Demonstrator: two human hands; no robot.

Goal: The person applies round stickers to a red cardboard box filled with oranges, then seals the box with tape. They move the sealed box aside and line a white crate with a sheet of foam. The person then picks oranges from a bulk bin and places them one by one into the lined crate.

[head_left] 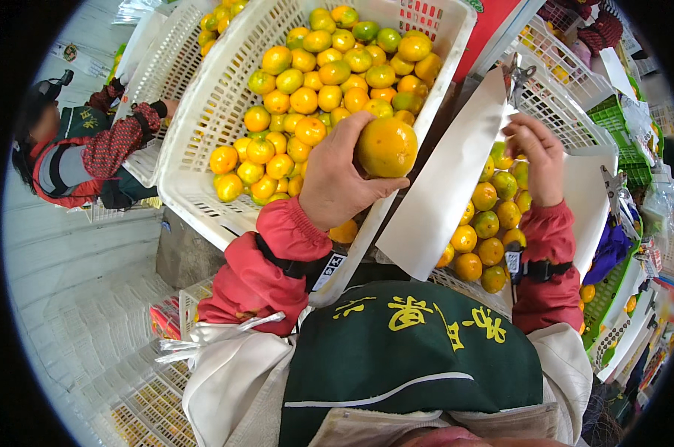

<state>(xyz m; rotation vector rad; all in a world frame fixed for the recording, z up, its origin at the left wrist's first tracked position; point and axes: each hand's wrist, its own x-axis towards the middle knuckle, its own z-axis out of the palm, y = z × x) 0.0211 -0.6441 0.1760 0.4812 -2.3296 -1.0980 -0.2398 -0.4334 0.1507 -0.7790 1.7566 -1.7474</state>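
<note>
A single yellow-orange mandarin [388, 147] is gripped between the thumb and fingers of my left hand [331, 177], above the near right side of a large white plastic crate [199, 130]. Loose mandarins [304, 100], some greenish, lie in that crate. My right hand [539, 158] is over a second crate to the right, its fingers curled together beside the upright white liner sheet [449, 179]. Whether a small thing is pinched there is hard to see. Below that hand, more mandarins [490, 223] sit between the white sheets. A metal clip [519, 76] grips the sheet's far end.
At the left, another person [69, 153] in a red patterned sleeve reaches to a further white crate [158, 82]. Stacked crates [154, 402] stand low at the left. Green crates [627, 134] and a purple cloth [609, 249] are at the right. A red panel [493, 33] lies beyond the large crate.
</note>
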